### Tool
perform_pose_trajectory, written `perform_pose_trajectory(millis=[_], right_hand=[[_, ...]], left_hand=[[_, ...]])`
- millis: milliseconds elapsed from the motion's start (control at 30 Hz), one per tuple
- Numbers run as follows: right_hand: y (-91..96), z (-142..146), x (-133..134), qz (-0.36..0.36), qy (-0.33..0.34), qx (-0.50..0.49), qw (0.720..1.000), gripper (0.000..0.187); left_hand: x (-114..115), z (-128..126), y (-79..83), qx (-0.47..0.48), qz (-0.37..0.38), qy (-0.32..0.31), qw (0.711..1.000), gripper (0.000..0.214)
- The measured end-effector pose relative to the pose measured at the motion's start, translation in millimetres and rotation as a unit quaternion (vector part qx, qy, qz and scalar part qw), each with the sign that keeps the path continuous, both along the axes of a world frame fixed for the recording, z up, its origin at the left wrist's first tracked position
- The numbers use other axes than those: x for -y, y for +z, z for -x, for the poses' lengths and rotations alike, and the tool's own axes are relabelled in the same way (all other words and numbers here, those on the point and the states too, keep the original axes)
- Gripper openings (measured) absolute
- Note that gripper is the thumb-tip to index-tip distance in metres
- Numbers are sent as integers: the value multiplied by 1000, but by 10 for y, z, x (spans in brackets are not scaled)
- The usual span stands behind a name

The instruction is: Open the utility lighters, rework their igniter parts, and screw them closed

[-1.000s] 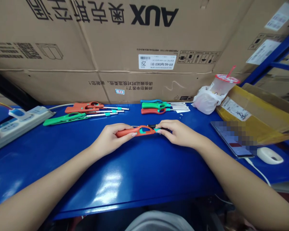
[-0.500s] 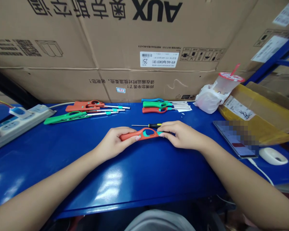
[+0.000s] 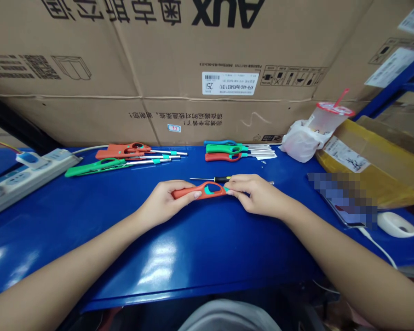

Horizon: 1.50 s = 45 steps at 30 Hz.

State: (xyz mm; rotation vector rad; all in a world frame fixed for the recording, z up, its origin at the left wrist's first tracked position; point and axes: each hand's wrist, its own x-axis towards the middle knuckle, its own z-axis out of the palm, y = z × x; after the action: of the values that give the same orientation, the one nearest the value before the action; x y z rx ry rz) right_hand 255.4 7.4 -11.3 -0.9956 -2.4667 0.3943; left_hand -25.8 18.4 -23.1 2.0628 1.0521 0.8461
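1. Gripping the orange-red plastic lighter body with teal inserts (image 3: 197, 191), the left hand (image 3: 163, 201) closes firmly round one end; the right hand (image 3: 257, 194) pinches the other end between fingers and thumb;
2. the lighter stays between both hands, over the glossy blue workbench (image 3: 207, 248);
3. the step in hand looks like working on this body; the slim black-handled screwdriver (image 3: 215, 179) lies just beyond it, so the next move seems to call for that tool.

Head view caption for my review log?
Left hand and right hand hold an orange lighter body beside a small screwdriver.
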Motion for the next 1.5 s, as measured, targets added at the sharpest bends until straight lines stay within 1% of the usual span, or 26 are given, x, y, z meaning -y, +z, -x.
perform_pose_trajectory(millis=[100,167,300,367,400,467,533,600,667,700,733,800,867,1000,1100,1233,1300,1367,1433,1467,1500], right_hand=[[-26,8,-20,-4,0,2,1000,29],[1,9,-16,-8,0,6,1000,30],[178,-75,9,-11,-14,36,999,26],[295,-177,6,-54,-44,37,997,44],[349,-238,-2,-72,-64,45,994,49],[429,-354,-28,-92,-98,44,990,52],[460,-430,-56,-85,-100,48,990,49],[438,-432,-74,-66,-77,63,993,40],[375,-357,-73,-49,-43,78,995,31],[332,-297,-66,-42,-26,84,995,29],[286,-230,-54,-37,-13,85,996,30],[196,-95,-23,-28,-7,84,996,33],[121,12,8,-15,-19,80,997,30],[63,95,33,4,-22,68,997,23],[76,72,23,-12,-19,70,997,20],[83,19,-9,-70,-26,67,995,19],[67,14,-26,-87,-54,46,994,16],[47,31,-35,-117,-122,10,986,16],[28,69,-33,-151,-205,-43,966,19],[17,92,-29,-155,-228,-67,959,18],[5,117,-23,-150,-235,-83,957,17]], left_hand=[[-26,11,-17,-1,-7,-1,1000,36],[-39,18,-11,-4,-20,-3,1000,34],[-70,42,43,-8,-62,-4,998,30],[-90,63,73,-7,-75,9,997,29],[-101,75,84,-6,-77,18,997,30],[-122,97,94,-6,-76,34,996,33],[-138,110,89,-8,-74,38,996,34],[-142,108,73,-9,-75,30,997,34],[-133,93,53,-8,-79,15,997,32],[-124,82,44,-7,-81,6,997,30],[-112,70,35,-7,-82,-5,997,28],[-84,47,20,-9,-83,-30,996,25],[-57,32,6,-16,-84,-51,995,23],[-27,28,-10,-27,-89,-61,994,24],[-32,33,9,-34,-79,-67,994,27],[-77,46,75,-80,-51,-113,989,37],[-143,57,107,-99,-56,-117,987,40],[-260,57,139,-107,-81,-101,986,43],[-427,24,178,-112,-127,-76,983,47],[-524,-13,203,-114,-152,-60,980,49],[-626,-65,230,-115,-171,-47,978,51]])
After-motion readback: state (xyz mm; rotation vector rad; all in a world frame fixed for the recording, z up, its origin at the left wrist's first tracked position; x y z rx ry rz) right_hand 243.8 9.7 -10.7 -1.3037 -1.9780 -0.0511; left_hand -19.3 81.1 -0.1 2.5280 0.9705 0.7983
